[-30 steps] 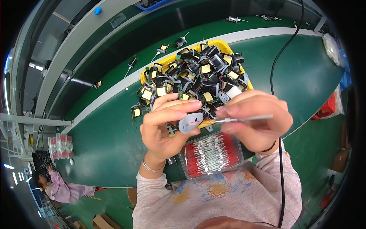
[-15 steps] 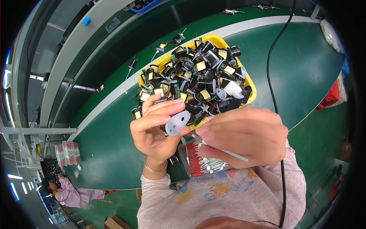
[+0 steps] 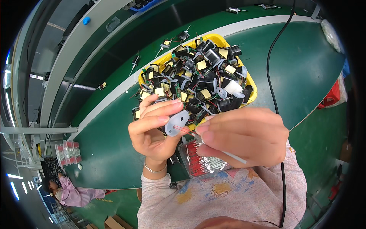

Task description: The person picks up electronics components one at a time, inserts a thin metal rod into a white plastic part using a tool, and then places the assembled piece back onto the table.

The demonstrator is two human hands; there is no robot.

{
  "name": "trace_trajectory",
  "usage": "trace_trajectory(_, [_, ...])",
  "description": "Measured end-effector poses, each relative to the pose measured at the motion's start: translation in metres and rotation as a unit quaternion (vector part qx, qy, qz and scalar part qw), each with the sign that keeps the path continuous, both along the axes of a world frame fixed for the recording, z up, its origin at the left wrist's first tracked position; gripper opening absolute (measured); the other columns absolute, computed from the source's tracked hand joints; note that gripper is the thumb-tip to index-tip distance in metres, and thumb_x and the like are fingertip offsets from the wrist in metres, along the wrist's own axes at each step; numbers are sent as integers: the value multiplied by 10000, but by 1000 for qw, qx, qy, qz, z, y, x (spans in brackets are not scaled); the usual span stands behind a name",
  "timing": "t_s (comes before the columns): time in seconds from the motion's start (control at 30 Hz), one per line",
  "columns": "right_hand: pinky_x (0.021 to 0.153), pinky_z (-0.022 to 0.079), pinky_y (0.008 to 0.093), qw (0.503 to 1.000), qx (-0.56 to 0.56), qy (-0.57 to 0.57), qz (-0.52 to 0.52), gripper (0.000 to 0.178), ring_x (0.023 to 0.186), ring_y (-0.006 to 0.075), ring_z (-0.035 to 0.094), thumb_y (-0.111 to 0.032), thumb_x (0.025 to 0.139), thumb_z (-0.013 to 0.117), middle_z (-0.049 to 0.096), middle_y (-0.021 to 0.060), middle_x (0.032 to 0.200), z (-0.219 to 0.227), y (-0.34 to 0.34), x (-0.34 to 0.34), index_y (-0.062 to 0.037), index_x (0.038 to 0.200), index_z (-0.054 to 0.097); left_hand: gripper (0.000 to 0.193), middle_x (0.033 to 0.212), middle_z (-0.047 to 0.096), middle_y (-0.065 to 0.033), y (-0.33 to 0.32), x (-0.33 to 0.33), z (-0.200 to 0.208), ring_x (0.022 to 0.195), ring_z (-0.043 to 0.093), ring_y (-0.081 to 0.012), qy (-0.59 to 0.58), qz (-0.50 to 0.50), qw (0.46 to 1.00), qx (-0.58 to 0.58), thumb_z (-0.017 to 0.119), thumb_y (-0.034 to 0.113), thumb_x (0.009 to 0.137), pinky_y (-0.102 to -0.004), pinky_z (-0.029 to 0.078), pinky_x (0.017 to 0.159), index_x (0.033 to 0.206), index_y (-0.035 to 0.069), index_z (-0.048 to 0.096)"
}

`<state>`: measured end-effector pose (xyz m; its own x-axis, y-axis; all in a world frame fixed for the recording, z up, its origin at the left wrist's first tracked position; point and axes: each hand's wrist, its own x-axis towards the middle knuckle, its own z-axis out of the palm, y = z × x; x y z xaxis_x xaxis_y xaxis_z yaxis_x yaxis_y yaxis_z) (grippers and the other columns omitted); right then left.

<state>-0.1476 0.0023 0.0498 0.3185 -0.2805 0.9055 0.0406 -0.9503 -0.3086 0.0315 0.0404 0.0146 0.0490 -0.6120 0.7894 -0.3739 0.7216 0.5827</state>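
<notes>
My left hand (image 3: 152,131) pinches a pale grey, teardrop-shaped plastic cap (image 3: 176,123) with several holes, its flat face turned up. Thin red wires (image 3: 182,129) run from one hole across to my right hand (image 3: 244,137). That hand is closed around a slim white tube (image 3: 233,156), whose end sticks out below the fingers; the wires meet its other end at the fingertips. Just beyond both hands stands a yellow bin (image 3: 249,86) heaped with black assemblies (image 3: 202,76) bearing yellow pads, wires and grey caps. Below the hands sits a clear box (image 3: 185,162) of red-and-white wired sticks.
A black cable (image 3: 271,76) hangs down the right side across the green table (image 3: 114,152). Behind a pale rail, a green belt (image 3: 114,72) carries several assemblies. Clear boxes (image 3: 68,152) stand at the left, near another person (image 3: 76,191) in pink. A red container (image 3: 331,95) is far right.
The assemblies on the belt have shifted slightly to the right. My left hand has moved a touch left with the cap; my right hand keeps its grip on the white tube.
</notes>
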Motion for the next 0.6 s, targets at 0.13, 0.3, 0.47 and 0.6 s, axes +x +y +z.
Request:
trace_trajectory(0.13, [600, 544, 252, 1000, 5, 1, 1, 311, 667, 200, 652, -51, 556, 794, 655, 107, 760, 0, 1, 1, 24, 818, 646, 447, 904, 651, -150, 1, 1, 0, 866, 621, -251, -7, 8, 1000, -6, 752, 129, 690, -428, 340, 891, 968, 85, 404])
trace_trajectory(0.3, [548, 517, 268, 999, -34, 11, 7, 355, 658, 206, 621, -83, 494, 596, 612, 119, 772, -7, -2, 3, 41, 825, 625, 445, 903, 653, -146, 0, 2, -1, 837, 624, -250, -19, 0, 1000, -22, 759, 119, 671, -415, 363, 852, 972, 71, 435])
trace_trajectory(0.47, [535, 471, 276, 994, 106, 11, 39, 191, 602, 188, 583, -49, 595, 696, 606, 47, 726, 0, -8, 15, -41, 778, 643, 460, 888, 654, -157, 9, 8, 4, 776, 616, -231, -42, -23, 999, 7, 781, 115, 634, -342, 419, 751, 983, 39, 492])
trace_trajectory(0.6, [519, 453, 268, 985, 167, 35, 23, 156, 579, 183, 569, -34, 614, 704, 601, 28, 687, 6, -8, 12, -57, 757, 645, 477, 905, 639, -204, 11, 1, 6, 804, 610, -217, 84, -64, 992, 73, 793, 115, 622, -302, 457, 712, 966, -9, 487])
